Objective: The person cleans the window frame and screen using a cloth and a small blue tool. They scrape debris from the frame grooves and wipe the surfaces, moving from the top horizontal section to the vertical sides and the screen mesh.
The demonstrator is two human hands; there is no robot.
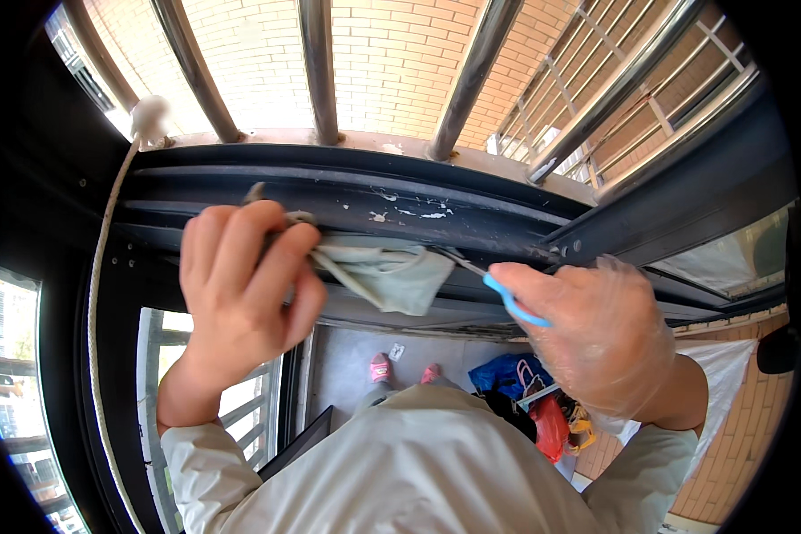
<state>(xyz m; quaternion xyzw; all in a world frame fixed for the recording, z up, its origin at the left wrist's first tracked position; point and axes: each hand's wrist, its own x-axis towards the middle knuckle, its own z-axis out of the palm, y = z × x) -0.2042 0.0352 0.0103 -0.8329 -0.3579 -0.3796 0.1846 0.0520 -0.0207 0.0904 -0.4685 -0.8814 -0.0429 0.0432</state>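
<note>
My left hand [245,276], bare, is closed on a pale grey-green cloth [396,276], whose free part stretches to the right over the dark window track. My right hand [592,334] wears a clear plastic glove and grips a pair of scissors [516,301] with light-blue handles. Their thin metal blades point left and meet the cloth's right end; whether the blades are parted is too small to tell. A small end of cloth pokes up behind my left fingers.
Beneath the cloth runs the dark window track [347,196] with white flecks. Metal bars [316,71] stand beyond it, before a brick wall. A white cord [98,294] hangs at left. Blue and red bags [550,425] lie on the floor at right, near my pink shoes.
</note>
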